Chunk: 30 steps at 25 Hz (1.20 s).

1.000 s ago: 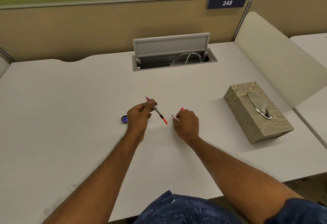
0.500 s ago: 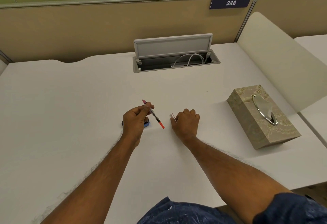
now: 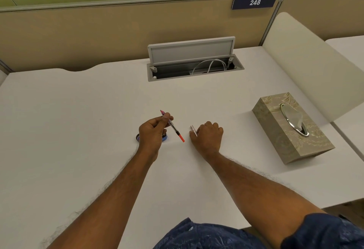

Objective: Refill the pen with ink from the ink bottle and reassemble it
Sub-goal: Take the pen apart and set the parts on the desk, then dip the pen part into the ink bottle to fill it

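Holding the pen's inner tube [image 3: 173, 126] pinched between thumb and fingers, the left hand [image 3: 152, 132] keeps it tilted above the desk [image 3: 78, 120], pink end up and away, orange tip pointing down toward the gap between the two hands. The right hand [image 3: 208, 136] rests knuckles-up on the desk just beside that tip, curled around what looks like a clear pen part [image 3: 193, 130]; only a short bit pokes out past the thumb, so I can't say for sure which piece it is.

Right behind the left hand sits the ink bottle [image 3: 164, 138], mostly hidden; I only catch a blue sliver on one side and a dark round bit on the other, maybe its cap, can't tell.

As for progress: the pen is clearly apart, so disassembly is done. Whether the tube already has ink in it, honestly can't tell from here. My guess is that what's left is sliding the tube back into the part in the right hand and closing everything up.

Around it: a tissue box [image 3: 291, 126] well off to the right, and an open cable hatch [image 3: 194, 59] at the back with a white cable inside. Nothing is in the way between the hands.
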{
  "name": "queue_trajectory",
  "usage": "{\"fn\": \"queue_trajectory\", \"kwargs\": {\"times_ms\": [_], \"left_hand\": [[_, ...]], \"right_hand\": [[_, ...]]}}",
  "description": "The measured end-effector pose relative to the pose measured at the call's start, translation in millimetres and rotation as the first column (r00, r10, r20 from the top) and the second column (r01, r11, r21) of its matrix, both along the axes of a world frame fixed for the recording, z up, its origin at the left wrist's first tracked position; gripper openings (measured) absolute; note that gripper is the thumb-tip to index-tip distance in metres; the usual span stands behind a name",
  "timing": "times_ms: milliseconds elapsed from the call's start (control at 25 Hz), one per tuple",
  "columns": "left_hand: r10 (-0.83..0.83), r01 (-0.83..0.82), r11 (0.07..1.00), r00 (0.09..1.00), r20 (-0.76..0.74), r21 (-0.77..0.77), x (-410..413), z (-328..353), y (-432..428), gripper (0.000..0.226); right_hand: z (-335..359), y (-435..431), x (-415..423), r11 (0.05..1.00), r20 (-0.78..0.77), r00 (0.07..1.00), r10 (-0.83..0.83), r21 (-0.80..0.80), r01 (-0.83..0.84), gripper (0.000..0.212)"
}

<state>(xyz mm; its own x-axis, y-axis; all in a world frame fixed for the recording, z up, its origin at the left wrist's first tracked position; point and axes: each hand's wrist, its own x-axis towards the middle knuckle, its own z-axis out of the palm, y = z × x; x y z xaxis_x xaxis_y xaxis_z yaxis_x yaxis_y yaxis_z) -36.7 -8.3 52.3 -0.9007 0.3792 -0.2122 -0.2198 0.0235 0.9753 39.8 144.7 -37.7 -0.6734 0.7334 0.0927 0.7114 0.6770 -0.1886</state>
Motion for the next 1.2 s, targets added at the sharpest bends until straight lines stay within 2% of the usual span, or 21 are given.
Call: {"fn": "queue_trajectory", "kwargs": {"times_ms": [240,320,400,480,560,640,680,720,840,960,1120,1200], "left_hand": [[-0.006,0.006,1.0,1.0,-0.003,-0.003,1,1,0,0.018],[0.008,-0.008,1.0,1.0,-0.006,-0.004,1,0,0,0.018],[0.013,-0.013,1.0,1.0,-0.003,-0.004,0,0,0,0.018],[0.003,-0.003,1.0,1.0,0.01,-0.004,2,-1,2,0.017],[-0.004,0.004,1.0,1.0,0.019,-0.004,5,-6,2,0.017],[-0.01,0.01,1.0,1.0,0.025,-0.003,8,-12,1,0.019],[-0.014,0.014,1.0,0.999,0.035,-0.002,9,-15,1,0.02],[-0.02,0.02,1.0,0.999,0.048,0.008,10,-17,0,0.021],[-0.033,0.031,0.999,0.996,0.079,0.025,16,-25,0,0.022],[-0.037,0.036,0.999,0.995,0.09,0.012,22,-33,-1,0.023],[-0.023,0.028,0.999,0.995,0.098,-0.044,20,-32,-4,0.022],[-0.011,0.015,0.994,0.999,0.041,-0.106,18,-30,-10,0.024]], "right_hand": [[2,-1,5,1.0,-0.036,0.999,-0.008,0.006,0.008,0.043],[9,0,9,1.0,-0.167,0.986,0.013,-0.019,-0.016,0.037],[20,0,13,0.976,-0.354,0.931,0.089,-0.155,-0.153,0.024],[36,-6,17,0.849,-0.501,0.863,0.073,-0.423,-0.317,0.015],[56,-18,20,0.597,-0.557,0.829,-0.049,-0.682,-0.423,0.023],[70,-31,24,0.39,-0.565,0.822,-0.07,-0.774,-0.499,0.032],[73,-37,27,0.345,-0.569,0.821,-0.045,-0.78,-0.521,0.032],[74,-42,29,0.333,-0.573,0.819,-0.024,-0.777,-0.534,0.029],[67,-50,34,0.408,-0.56,0.828,-0.02,-0.761,-0.504,0.022],[56,-53,35,0.438,-0.541,0.84,-0.034,-0.763,-0.474,0.021],[51,-54,31,0.457,-0.53,0.847,-0.041,-0.764,-0.455,0.021],[52,-53,25,0.447,-0.534,0.843,-0.065,-0.771,-0.454,0.02]]}}
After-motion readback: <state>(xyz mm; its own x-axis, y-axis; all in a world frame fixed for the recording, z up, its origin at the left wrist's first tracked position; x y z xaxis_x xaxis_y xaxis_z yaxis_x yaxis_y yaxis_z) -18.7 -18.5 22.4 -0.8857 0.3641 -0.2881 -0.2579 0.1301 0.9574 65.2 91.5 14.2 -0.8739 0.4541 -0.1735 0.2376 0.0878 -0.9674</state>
